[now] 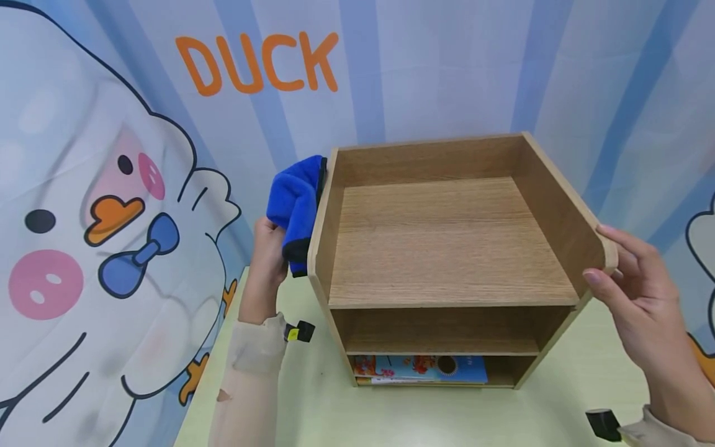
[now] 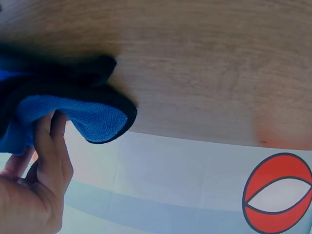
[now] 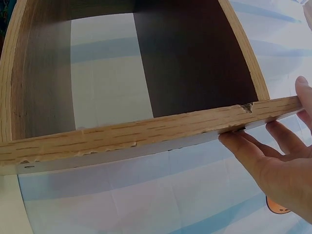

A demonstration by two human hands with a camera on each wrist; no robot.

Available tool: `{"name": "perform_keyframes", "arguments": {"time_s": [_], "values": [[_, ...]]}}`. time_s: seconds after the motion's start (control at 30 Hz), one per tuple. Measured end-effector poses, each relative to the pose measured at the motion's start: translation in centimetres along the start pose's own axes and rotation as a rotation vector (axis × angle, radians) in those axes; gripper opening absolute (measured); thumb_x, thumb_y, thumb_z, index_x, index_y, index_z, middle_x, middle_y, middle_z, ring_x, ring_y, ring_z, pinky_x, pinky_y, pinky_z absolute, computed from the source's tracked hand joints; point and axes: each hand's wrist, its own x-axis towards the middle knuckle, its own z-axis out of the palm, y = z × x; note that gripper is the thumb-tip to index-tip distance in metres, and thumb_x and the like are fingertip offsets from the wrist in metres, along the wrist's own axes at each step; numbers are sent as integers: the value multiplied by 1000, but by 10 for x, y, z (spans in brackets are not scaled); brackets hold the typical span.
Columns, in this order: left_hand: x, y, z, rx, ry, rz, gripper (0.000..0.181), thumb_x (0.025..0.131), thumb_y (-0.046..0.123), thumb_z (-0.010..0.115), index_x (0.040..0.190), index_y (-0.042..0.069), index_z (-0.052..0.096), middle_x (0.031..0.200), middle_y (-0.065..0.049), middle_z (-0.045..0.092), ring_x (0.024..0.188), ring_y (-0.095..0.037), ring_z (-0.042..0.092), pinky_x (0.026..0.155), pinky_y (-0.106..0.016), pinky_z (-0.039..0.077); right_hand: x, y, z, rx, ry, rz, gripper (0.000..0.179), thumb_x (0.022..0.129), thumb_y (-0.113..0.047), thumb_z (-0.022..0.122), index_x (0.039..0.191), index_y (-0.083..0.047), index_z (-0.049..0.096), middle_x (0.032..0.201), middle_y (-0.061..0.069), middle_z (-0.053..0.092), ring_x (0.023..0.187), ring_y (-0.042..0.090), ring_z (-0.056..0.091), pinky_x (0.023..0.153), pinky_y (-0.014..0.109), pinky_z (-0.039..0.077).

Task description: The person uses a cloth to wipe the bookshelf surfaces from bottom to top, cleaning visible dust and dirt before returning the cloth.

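A small wooden shelf unit [image 1: 447, 242] stands on the table, with an open top tray and two compartments under it. My left hand [image 1: 269, 251] holds a blue cloth with black edging [image 1: 296, 198] against the outside of the unit's left side panel. In the left wrist view, the cloth [image 2: 97, 119] bunches over the fingers and lies along the wood, hiding the fingertips. With thumb and fingers, my right hand [image 1: 642, 292] grips the front upper corner of the right side panel. The right wrist view shows its fingers [image 3: 243, 146] along that panel's outer face.
Colourful booklets [image 1: 419, 367] lie in the lowest compartment. Pale green table surface [image 1: 436, 416] shows in front of the unit. Right behind it hangs a blue striped curtain [image 1: 447, 68] with a duck drawing and the word DUCK.
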Motion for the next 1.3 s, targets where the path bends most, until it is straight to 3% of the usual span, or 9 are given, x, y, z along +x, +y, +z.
{"name": "perform_keyframes", "arguments": {"time_s": [0.6,0.83,1.0,1.17,1.3], "values": [[19,-11,3,35,1,-11,35,98,-2,50,67,12,42,67,1,39,65,-15,39,58,-26,34,-1,3,0,83,-7,-14,65,97,17,48,155,-6,30,149,8,44,116,13,55,86,10,44],[21,-17,4,55,13,4,34,98,0,52,68,11,40,65,1,36,62,-14,36,55,-26,30,-1,0,1,2,-8,2,66,98,15,49,156,-8,28,150,8,43,116,11,54,85,10,44],[22,-27,5,74,37,-3,37,96,-2,53,65,13,38,62,3,34,59,-12,33,53,-26,29,-1,-1,2,-26,-6,15,66,98,14,49,156,-10,28,150,8,42,117,10,53,85,10,44],[22,-38,8,94,46,23,38,93,-4,53,63,14,38,61,4,34,57,-11,33,51,-25,28,-1,0,1,20,-2,9,66,98,15,49,156,-8,28,149,7,44,117,11,54,85,10,44],[24,-50,9,113,40,10,39,93,-3,55,62,14,40,61,4,36,58,-11,36,51,-25,32,0,2,0,65,-4,-6,65,97,16,48,155,-7,29,149,8,44,117,12,54,86,10,44]]}}
